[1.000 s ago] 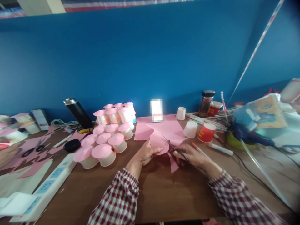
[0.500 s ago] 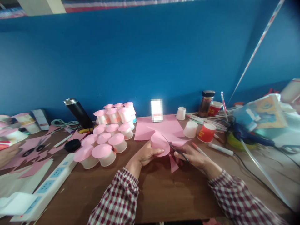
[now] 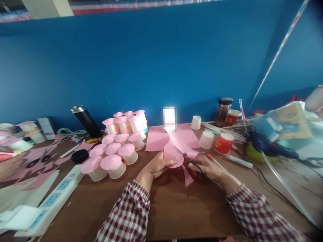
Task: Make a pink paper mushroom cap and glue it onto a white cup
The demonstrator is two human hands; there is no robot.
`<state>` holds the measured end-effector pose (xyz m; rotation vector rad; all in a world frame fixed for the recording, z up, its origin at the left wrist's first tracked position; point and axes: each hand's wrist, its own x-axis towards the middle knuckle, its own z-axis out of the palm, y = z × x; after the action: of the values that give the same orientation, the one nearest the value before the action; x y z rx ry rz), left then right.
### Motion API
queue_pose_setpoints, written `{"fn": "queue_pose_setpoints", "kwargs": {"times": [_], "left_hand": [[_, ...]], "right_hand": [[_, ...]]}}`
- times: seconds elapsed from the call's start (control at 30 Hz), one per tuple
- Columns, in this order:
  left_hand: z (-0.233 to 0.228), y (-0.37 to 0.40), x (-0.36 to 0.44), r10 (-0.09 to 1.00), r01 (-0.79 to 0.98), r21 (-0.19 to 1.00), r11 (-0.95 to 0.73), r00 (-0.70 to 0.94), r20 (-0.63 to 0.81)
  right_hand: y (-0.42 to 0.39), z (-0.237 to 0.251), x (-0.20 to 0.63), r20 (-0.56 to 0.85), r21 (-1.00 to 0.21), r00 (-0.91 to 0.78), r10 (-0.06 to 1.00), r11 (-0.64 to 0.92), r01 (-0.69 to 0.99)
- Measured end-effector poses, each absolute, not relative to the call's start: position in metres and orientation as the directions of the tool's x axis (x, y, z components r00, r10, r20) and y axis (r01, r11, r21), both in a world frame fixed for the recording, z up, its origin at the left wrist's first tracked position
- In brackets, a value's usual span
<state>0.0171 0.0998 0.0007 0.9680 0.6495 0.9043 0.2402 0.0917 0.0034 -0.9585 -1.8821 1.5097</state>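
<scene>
Between thumb and fingers, my left hand (image 3: 159,165) grips a piece of pink paper (image 3: 173,156) with a rounded lower edge. My right hand (image 3: 205,167) is closed round the handles of dark scissors (image 3: 193,162). Their blades lie at the right side of the held paper, pointing up and left. A narrow pink strip (image 3: 188,177) hangs below the blades. Behind both hands, a larger pink sheet (image 3: 155,138) lies on the table. Left of my left hand stand several white paper cups topped with pink paper cones (image 3: 113,162).
On the left lie a power strip (image 3: 54,198), a black flask (image 3: 86,120), another pair of scissors (image 3: 40,158) and a co-worker's hand (image 3: 11,167). White cups (image 3: 206,139), a red cup (image 3: 223,144), a dark jar (image 3: 223,112) and a blue glue gun (image 3: 274,146) stand or lie right.
The scissors and held paper keep nearly the same place, and the paper's upper part bends a little differently. The whole view has shifted slightly.
</scene>
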Motion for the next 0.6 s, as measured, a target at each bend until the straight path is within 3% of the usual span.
{"fn": "queue_pose_setpoints", "kwargs": {"times": [0.33, 0.6], "left_hand": [[0.0016, 0.1019, 0.013, 0.874, -0.364, 0.889, 0.279, 0.48, -0.078], [-0.0039, 0.105, 0.0176, 0.921, -0.376, 0.895, 0.24, 0.38, -0.087]], "right_hand": [[0.0889, 0.0101, 0.2372, -0.055, -0.956, -0.56, 0.827, 0.118, 0.268], [0.0906, 0.0044, 0.2364, -0.04, -0.954, -0.529, 0.848, 0.126, 0.274]]}}
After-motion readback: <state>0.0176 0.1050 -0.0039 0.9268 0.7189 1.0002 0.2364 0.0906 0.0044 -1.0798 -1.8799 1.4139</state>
